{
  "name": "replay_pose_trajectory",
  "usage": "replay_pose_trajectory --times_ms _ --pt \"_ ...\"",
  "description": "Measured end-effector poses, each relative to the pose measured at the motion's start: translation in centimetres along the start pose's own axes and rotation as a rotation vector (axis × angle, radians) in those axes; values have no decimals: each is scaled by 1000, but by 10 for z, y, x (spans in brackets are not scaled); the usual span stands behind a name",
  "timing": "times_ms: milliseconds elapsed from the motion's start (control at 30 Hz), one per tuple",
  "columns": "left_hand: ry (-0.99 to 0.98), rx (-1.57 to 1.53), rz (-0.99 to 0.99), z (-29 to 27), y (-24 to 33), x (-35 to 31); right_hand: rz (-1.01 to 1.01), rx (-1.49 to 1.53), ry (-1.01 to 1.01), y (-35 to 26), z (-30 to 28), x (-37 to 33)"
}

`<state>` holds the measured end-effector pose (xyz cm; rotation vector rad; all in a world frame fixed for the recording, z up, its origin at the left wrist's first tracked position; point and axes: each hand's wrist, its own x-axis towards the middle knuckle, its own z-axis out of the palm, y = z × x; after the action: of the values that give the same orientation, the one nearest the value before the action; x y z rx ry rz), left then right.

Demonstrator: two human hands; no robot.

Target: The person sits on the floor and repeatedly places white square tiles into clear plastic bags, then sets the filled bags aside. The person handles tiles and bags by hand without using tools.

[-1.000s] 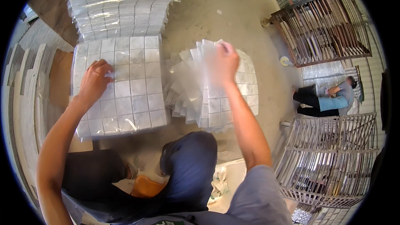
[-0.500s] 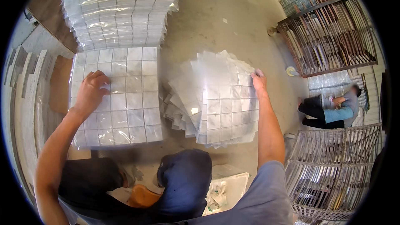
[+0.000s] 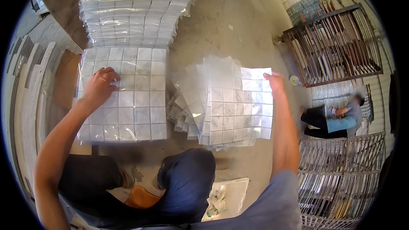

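At the right, my right hand (image 3: 276, 83) pinches the upper right corner of a mosaic tile sheet (image 3: 257, 102). That sheet's right side is bent up and shines, above a fanned, uneven pile of similar sheets (image 3: 185, 106). My left hand (image 3: 101, 86) rests on a squared stack of white-grey mosaic tile sheets (image 3: 142, 113), covered with glossy clear film. Its fingers are bent, with a gap between thumb and forefinger, and nothing shows in them.
Beyond the squared stack rises a tall pile of film-covered sheets (image 3: 132, 8). Pale slabs (image 3: 32, 85) stand at the left. To the right are a rack of dark-edged pieces (image 3: 334, 42), slatted crates (image 3: 341, 157) and a seated person (image 3: 338, 117). A white tray (image 3: 232, 196) lies near my knee.
My right hand has moved slightly right, drawing the top sheet's right side up off the fanned pile. The left hand stays on the squared stack. The whole view has shifted a little.
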<state>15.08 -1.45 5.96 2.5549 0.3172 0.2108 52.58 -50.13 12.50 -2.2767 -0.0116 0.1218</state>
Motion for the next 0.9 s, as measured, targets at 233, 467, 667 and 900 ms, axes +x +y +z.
replay_pose_trajectory --times_ms 233,467,667,900 --pt "-49 91 30 -5 0 -6 -304 144 62 -100 -43 -128" --pt "-4 327 60 8 -2 -5 -460 50 234 -185 -94 -284" --pt "29 192 18 19 -9 -8 -560 232 144 -254 -110 -358" --pt "-35 -25 123 24 -39 -8 -574 373 60 -281 -116 -379"
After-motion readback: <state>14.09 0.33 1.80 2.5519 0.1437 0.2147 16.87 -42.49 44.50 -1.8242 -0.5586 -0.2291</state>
